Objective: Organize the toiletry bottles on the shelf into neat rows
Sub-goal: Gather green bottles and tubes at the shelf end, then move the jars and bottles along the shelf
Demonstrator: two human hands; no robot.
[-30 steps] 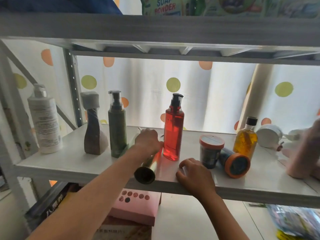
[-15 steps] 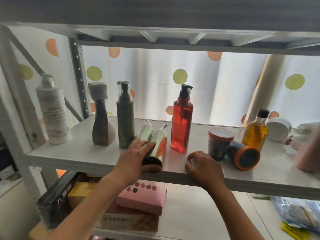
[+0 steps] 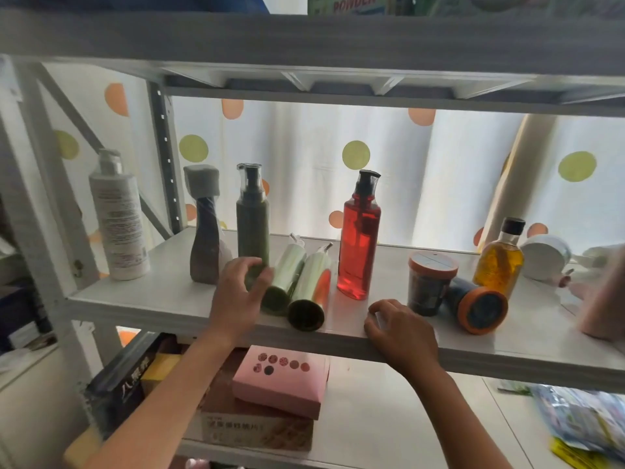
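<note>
On the white shelf [image 3: 152, 296] stand a white pump bottle [image 3: 118, 218], a brown twisted bottle [image 3: 206, 242], a dark green pump bottle [image 3: 253, 211] and a red pump bottle [image 3: 358, 245]. Two pale green bottles lie side by side, the left one [image 3: 289, 265] and the right one [image 3: 313, 282], bases toward me. My left hand [image 3: 236, 292] is spread in front of the dark green bottle's base, thumb against the left lying bottle. My right hand [image 3: 399, 330] rests curled on the shelf's front edge, holding nothing.
Further right are an upright orange-lidded jar [image 3: 427, 282], a similar jar lying down [image 3: 477, 306], an amber bottle [image 3: 499, 262], a white tub on its side [image 3: 544, 258] and a pink bottle [image 3: 605, 299] at the frame edge. A pink box [image 3: 280, 384] sits on the shelf below.
My left hand has let go of the right lying bottle's base and shifted left toward the dark green bottle. My right hand stays on the shelf edge.
</note>
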